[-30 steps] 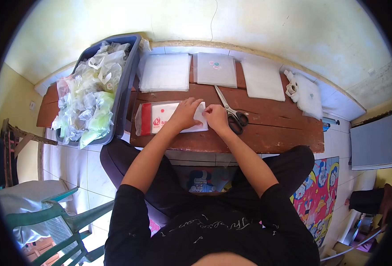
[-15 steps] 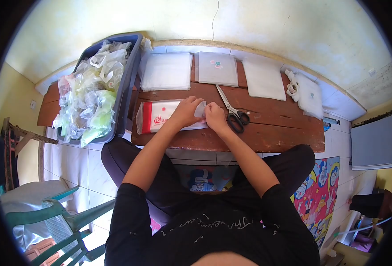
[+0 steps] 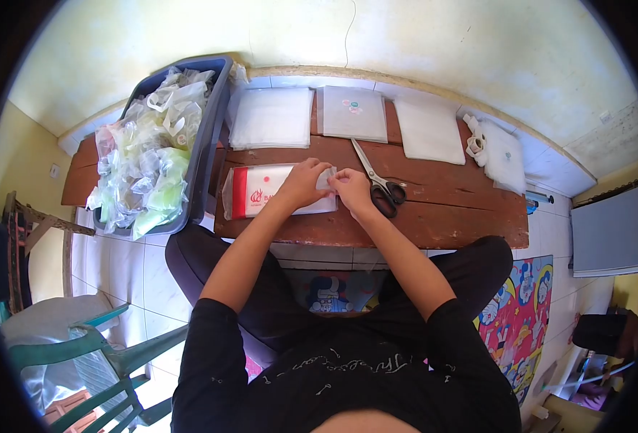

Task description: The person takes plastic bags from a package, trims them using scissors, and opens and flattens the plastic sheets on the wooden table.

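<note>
Packet (image 3: 258,193) lay on the counter (image 3: 452,213), its right end between the two hands, and the latest change was there: half a second earlier the right hand (image 3: 354,192) had been bunched just off that end, whereas now its fingers had opened out a little and reached leftward to the loose film (image 3: 324,178). Its fingertips appeared pinched together on the film's edge. The left hand (image 3: 301,186) stayed spread over the packet's right half; whether its fingers gripped or only pressed could not be told. The shift suggested that handling centred on the thin end, while the body of the packet had barely moved. The wrapper was clear, glossy and slightly creased, a flat oblong with a red band and a red flame print on white. Right of the packet lay scissors (image 3: 373,173), with slim metal blades and rounded black handles. Beyond it were a squarish milky stack (image 3: 270,119), a clear printed stack (image 3: 353,114) and a smooth white stack (image 3: 429,128). Left of it stood a rigid, dark tub (image 3: 216,119), heaped with crumpled, translucent bags (image 3: 142,162). The counter's brown wood was scuffed and seamed.
</note>
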A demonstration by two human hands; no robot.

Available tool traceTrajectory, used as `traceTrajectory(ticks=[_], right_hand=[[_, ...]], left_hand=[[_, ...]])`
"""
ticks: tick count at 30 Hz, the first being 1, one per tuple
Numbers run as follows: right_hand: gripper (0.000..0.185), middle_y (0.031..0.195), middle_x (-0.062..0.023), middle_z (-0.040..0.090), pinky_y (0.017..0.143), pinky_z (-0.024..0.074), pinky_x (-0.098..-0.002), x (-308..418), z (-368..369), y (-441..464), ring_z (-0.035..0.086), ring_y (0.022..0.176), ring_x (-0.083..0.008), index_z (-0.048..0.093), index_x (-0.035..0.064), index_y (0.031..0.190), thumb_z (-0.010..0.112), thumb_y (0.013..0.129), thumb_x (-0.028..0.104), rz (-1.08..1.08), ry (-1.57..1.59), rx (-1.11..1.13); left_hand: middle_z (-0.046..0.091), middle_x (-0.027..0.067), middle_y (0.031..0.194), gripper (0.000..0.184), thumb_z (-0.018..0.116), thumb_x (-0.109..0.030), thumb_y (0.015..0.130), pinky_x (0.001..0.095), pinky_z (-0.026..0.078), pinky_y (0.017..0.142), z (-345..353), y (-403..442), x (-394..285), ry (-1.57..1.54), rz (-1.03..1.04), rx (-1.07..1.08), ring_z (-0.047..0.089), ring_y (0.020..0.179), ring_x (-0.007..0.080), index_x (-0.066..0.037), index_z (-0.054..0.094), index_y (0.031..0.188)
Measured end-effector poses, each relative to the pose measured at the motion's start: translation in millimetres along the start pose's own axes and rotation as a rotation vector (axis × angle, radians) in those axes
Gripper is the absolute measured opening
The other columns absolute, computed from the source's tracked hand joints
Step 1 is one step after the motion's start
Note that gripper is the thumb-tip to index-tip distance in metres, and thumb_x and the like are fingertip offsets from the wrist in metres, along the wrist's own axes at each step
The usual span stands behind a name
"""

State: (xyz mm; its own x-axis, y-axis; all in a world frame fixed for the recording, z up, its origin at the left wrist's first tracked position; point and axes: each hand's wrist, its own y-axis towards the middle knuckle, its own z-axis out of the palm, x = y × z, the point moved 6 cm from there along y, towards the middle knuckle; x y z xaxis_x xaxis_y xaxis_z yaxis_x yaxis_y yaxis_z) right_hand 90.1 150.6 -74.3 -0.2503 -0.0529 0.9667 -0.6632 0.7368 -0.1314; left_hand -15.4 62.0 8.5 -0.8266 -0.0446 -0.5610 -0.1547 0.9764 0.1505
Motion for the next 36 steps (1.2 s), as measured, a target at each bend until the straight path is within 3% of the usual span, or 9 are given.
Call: traceTrajectory(ticks=[3, 6, 9, 11, 14, 17, 27, 33, 36], right_hand=[[0.022, 0.068, -0.0089, 0.065, 0.058, 0.05, -0.0289, 33, -8, -13, 0.065, 0.068, -0.0159, 0.062, -0.0029, 0.089, 0.066, 0.088, 0.019, -0.112, -0.146, -0.15], [0.013, 0.078, -0.0056, 0.063, 0.055, 0.0466, -0.0256, 32, 0, -14, 0.058, 0.063, -0.0123, 0.058, 0.0026, 0.097, 0.057, 0.095, 0.015, 0.118, 0.169, 0.006], [0.017, 0.093, -0.0062, 0.063, 0.062, 0.0473, -0.0273, 20, 7, -11, 0.059, 0.078, -0.0126, 0.056, 0.0054, 0.105, 0.051, 0.099, 0.021, 0.294, 0.368, 0.11], [0.023, 0.106, -0.0089, 0.06, 0.073, 0.0483, -0.0328, 18, 14, -9, 0.058, 0.095, -0.0166, 0.054, 0.0074, 0.11, 0.045, 0.102, 0.027, 0.349, 0.706, 0.331], [0.028, 0.107, -0.0122, 0.059, 0.08, 0.047, -0.0371, 39, 9, -22, 0.057, 0.093, -0.0215, 0.055, 0.0051, 0.108, 0.043, 0.103, 0.03, 0.386, 0.881, 0.375], [0.028, 0.107, -0.0134, 0.059, 0.086, 0.0477, -0.0428, 33, 5, -23, 0.058, 0.097, -0.0268, 0.055, 0.0051, 0.108, 0.043, 0.103, 0.03, 0.416, 0.949, 0.318], [0.02, 0.107, -0.0141, 0.061, 0.084, 0.0528, -0.0459, 13, -18, -17, 0.062, 0.099, -0.0293, 0.052, 0.0066, 0.099, 0.05, 0.1, 0.027, 0.296, 0.773, 0.043], [0.026, 0.102, -0.0114, 0.064, 0.081, 0.054, -0.043, 32, -4, -26, 0.065, 0.096, -0.0255, 0.056, 0.0023, 0.108, 0.053, 0.098, 0.026, 0.284, 0.673, 0.192], [0.028, 0.102, -0.0102, 0.063, 0.081, 0.0541, -0.0409, 28, 4, -23, 0.064, 0.095, -0.0235, 0.056, -0.0001, 0.113, 0.055, 0.097, 0.023, 0.281, 0.794, 0.291]], left_hand=[[0.057, 0.0163, 0.119, 0.063, 0.083, -0.02, 0.068, 0.0423, 0.044, 0.097, 1, 0, 0, -0.033, 0.014, 0.009, 0.054, 0.113, 0.0357, -0.006, 0.057, 0.124], [0.057, 0.0162, 0.119, 0.061, 0.082, -0.019, 0.068, 0.0424, 0.044, 0.097, -1, 0, -1, -0.033, 0.024, -0.001, 0.055, 0.112, 0.036, -0.006, 0.058, 0.123], [0.057, 0.0165, 0.119, 0.059, 0.081, -0.018, 0.069, 0.0425, 0.044, 0.097, -1, 1, -1, -0.036, 0.031, 0.0, 0.055, 0.112, 0.0364, -0.006, 0.058, 0.122], [0.058, 0.0164, 0.118, 0.058, 0.08, -0.019, 0.068, 0.043, 0.045, 0.097, -3, 1, -1, -0.05, 0.022, 0.005, 0.055, 0.111, 0.0368, -0.007, 0.058, 0.121], [0.058, 0.0154, 0.118, 0.057, 0.08, -0.025, 0.068, 0.0446, 0.043, 0.097, 0, 0, 2, -0.037, 0.017, 0.017, 0.055, 0.112, 0.035, -0.011, 0.06, 0.12], [0.059, 0.0157, 0.115, 0.053, 0.079, -0.021, 0.069, 0.044, 0.045, 0.095, -2, -1, -1, -0.01, 0.021, 0.013, 0.056, 0.109, 0.0366, -0.008, 0.06, 0.117], [0.059, 0.0146, 0.114, 0.046, 0.078, -0.021, 0.071, 0.0437, 0.045, 0.094, -1, 0, -1, 0.001, 0.042, -0.01, 0.056, 0.108, 0.0356, -0.009, 0.062, 0.112], [0.059, 0.0148, 0.115, 0.049, 0.079, -0.022, 0.07, 0.0434, 0.044, 0.097, -2, 1, 1, -0.041, 0.017, 0.029, 0.055, 0.111, 0.0356, -0.008, 0.061, 0.113], [0.058, 0.0151, 0.118, 0.053, 0.08, -0.023, 0.069, 0.0428, 0.043, 0.098, -5, 0, -1, -0.061, 0.007, 0.077, 0.055, 0.113, 0.0356, -0.008, 0.061, 0.116]])
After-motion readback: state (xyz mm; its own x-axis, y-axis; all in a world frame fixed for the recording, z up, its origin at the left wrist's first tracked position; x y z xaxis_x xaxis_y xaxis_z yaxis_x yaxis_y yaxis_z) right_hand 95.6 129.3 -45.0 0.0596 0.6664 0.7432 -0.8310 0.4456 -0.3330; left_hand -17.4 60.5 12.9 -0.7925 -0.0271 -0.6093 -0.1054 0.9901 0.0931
